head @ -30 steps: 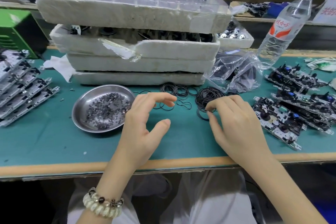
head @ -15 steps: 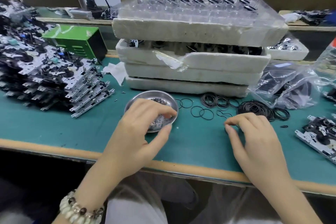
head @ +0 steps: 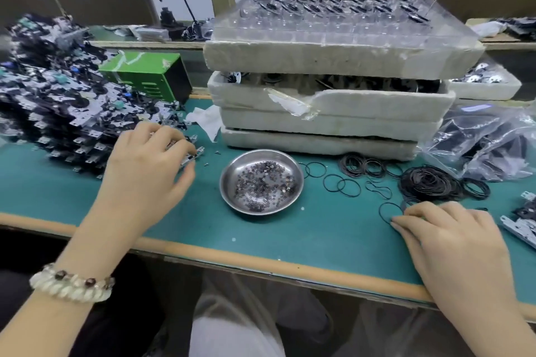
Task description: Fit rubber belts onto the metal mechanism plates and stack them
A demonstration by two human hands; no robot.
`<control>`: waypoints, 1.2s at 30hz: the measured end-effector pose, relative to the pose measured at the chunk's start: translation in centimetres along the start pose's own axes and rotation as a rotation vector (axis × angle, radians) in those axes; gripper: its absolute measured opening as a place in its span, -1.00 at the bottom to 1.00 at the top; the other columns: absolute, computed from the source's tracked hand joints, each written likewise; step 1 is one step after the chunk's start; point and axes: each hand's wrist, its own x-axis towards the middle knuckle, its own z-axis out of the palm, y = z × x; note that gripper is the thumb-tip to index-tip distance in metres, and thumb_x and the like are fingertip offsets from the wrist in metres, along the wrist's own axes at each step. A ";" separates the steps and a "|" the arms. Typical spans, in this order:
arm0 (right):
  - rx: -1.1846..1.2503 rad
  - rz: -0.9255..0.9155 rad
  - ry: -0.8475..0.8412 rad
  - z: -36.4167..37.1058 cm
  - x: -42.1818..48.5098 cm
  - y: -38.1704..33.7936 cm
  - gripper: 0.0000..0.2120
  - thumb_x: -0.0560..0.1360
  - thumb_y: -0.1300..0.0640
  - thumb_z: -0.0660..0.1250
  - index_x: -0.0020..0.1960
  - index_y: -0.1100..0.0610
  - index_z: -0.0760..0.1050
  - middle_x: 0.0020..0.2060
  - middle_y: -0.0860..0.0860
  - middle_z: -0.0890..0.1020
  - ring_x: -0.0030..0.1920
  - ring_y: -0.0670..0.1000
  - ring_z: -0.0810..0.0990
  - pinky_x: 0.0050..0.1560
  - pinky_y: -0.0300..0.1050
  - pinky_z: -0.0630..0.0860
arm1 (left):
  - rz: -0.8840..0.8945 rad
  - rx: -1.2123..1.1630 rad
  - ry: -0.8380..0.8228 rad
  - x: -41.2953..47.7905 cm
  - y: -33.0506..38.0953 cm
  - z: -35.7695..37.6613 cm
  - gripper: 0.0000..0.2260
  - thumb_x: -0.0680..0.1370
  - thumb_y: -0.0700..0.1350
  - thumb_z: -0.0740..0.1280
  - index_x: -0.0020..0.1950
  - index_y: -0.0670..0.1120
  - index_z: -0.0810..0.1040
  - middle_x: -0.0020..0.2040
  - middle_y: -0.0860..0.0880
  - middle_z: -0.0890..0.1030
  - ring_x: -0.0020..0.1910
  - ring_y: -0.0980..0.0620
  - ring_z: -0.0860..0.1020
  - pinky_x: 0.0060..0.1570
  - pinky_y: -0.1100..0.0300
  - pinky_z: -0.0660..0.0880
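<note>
A big stack of metal mechanism plates [head: 58, 113] fills the left of the green mat. My left hand [head: 148, 165] reaches onto its near right corner, fingers curled over the foremost plate [head: 193, 155] and thumb beside its edge. Loose black rubber belts [head: 345, 185] lie on the mat right of the steel dish, beside a thick pile of belts [head: 429, 182]. My right hand [head: 452, 240] rests on the mat in front of that pile. Its curled fingertips pinch a single belt loop [head: 387, 206].
A steel dish [head: 229, 174] of tiny washers sits mid-table. Stacked white foam trays [head: 319, 122] stand behind it, a green box [head: 145, 72] at back left, plastic bags [head: 487, 139] at right. More plates [head: 522, 226] lie at the right edge. The wooden table edge [head: 261, 261] runs in front.
The view has swung left. My left hand moved from above the dish leftward onto the plate stack. My right hand stayed by the belt pile with a belt.
</note>
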 end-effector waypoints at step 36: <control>0.773 0.385 -0.061 -0.6 1.7 -3.7 -0.94 0.52 0.06 0.25 -0.11 -0.06 0.47 -0.08 -0.13 0.54 -0.11 -0.18 0.49 -0.17 -0.47 0.33 | -0.709 -0.795 0.299 7.5 -7.5 -4.5 -0.76 0.54 0.00 0.28 -0.34 0.06 0.52 -0.32 -0.05 0.50 -0.31 0.04 0.42 -0.19 0.12 0.37</control>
